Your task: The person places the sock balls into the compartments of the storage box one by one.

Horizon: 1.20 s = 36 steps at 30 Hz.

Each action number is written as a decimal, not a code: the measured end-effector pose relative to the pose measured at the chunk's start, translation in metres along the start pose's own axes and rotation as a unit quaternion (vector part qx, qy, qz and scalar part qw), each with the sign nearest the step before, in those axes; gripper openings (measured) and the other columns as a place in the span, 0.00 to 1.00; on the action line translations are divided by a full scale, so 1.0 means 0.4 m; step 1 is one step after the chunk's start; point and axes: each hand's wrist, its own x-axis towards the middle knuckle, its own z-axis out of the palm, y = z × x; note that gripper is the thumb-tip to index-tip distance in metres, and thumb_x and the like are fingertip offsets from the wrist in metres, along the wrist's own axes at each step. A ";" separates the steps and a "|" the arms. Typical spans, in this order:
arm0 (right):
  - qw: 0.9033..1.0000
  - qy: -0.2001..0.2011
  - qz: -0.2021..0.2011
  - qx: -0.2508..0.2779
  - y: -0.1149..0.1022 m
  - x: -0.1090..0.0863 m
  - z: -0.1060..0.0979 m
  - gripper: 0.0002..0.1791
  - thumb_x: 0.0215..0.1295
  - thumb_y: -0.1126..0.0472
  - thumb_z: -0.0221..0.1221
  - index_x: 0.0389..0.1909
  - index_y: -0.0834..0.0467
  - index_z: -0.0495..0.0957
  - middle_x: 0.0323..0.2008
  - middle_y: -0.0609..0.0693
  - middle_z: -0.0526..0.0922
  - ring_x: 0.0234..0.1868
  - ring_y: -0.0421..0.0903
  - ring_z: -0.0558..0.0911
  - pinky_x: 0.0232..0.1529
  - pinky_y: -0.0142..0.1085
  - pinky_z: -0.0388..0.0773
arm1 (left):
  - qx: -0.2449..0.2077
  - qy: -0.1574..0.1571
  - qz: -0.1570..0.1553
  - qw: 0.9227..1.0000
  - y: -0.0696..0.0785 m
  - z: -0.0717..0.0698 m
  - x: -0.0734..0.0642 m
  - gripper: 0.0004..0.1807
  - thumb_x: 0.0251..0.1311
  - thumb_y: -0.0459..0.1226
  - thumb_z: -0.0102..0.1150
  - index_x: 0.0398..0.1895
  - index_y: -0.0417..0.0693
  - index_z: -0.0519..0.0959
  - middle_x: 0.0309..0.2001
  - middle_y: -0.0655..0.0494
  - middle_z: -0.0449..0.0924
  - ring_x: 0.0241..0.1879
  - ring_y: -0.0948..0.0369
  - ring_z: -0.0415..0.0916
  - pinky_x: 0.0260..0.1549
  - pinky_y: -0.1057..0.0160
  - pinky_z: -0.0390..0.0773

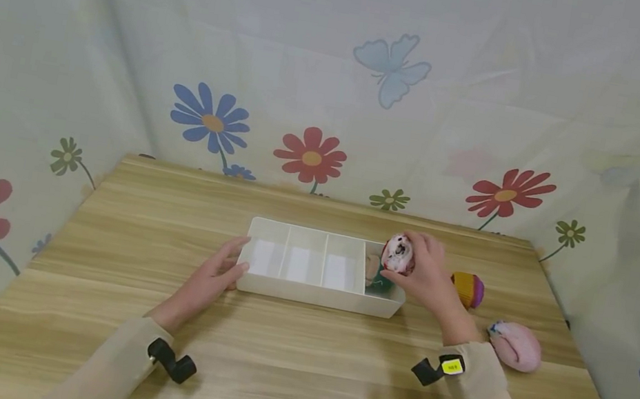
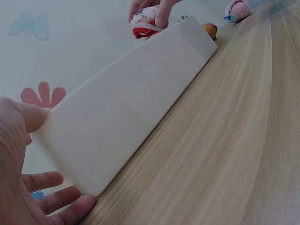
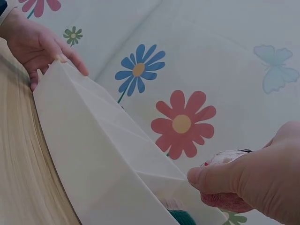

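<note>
My right hand [image 1: 424,272] pinches a rolled-up sock [image 1: 398,254], white with red and dark marks, between thumb and fingers. It is held over the right end compartment of a long white divided tray [image 1: 317,295]. Inside that compartment sits a green and beige rolled bundle [image 1: 380,280], partly hidden by the hand. At the tray's left end, my left hand [image 1: 219,269] rests against the wall. Its thumb touches the rim, and the fingers lie spread and fairly straight along the end, as the left wrist view shows.
Right of the tray lie a mustard and purple ribbed roll [image 1: 467,290] and a pink roll with blue marks [image 1: 515,346]. Everything stands on a wooden table [image 1: 293,370]. A flower-printed curtain [image 1: 283,33] hangs behind and at both sides.
</note>
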 end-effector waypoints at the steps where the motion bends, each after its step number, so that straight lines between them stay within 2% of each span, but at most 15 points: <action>1: 1.000 0.000 -0.004 -0.001 -0.001 0.002 0.002 0.45 0.44 0.53 0.73 0.61 0.65 0.62 0.57 0.67 0.62 0.57 0.63 0.59 0.52 0.59 0.63 | 0.000 -0.001 0.000 1.000 0.000 0.000 0.000 0.29 0.69 0.40 0.47 0.70 0.48 0.54 0.65 0.35 0.57 0.56 0.42 0.65 0.43 0.46 0.73; 17: 1.000 -0.012 -0.014 0.009 -0.041 0.022 0.026 0.45 0.45 0.51 0.73 0.62 0.62 0.62 0.59 0.63 0.62 0.58 0.59 0.60 0.53 0.56 0.65 | 0.009 -0.001 -0.005 1.000 0.004 0.001 -0.004 0.29 0.69 0.40 0.46 0.71 0.48 0.53 0.66 0.36 0.55 0.57 0.43 0.64 0.44 0.46 0.72; 26: 0.999 -0.007 -0.039 0.014 -0.058 0.031 0.048 0.43 0.46 0.51 0.72 0.61 0.62 0.64 0.58 0.62 0.64 0.57 0.58 0.61 0.51 0.55 0.66 | 0.010 0.001 -0.010 1.000 0.004 0.003 -0.006 0.29 0.69 0.41 0.46 0.71 0.50 0.53 0.67 0.37 0.55 0.57 0.43 0.64 0.45 0.47 0.72; 32: 0.999 -0.008 -0.052 0.014 -0.073 0.035 0.061 0.42 0.46 0.51 0.72 0.60 0.61 0.65 0.57 0.62 0.65 0.56 0.57 0.62 0.51 0.54 0.67 | 0.007 0.002 -0.008 1.000 0.006 0.005 -0.009 0.29 0.69 0.40 0.46 0.71 0.48 0.53 0.67 0.37 0.54 0.57 0.42 0.64 0.44 0.46 0.72; 36: 0.998 -0.017 -0.054 0.014 -0.081 0.036 0.071 0.43 0.46 0.51 0.72 0.61 0.60 0.64 0.58 0.61 0.64 0.57 0.57 0.62 0.51 0.53 0.67 | 0.004 0.001 -0.006 1.000 -0.005 0.009 -0.005 0.29 0.69 0.40 0.46 0.71 0.48 0.53 0.67 0.35 0.53 0.57 0.42 0.64 0.44 0.47 0.73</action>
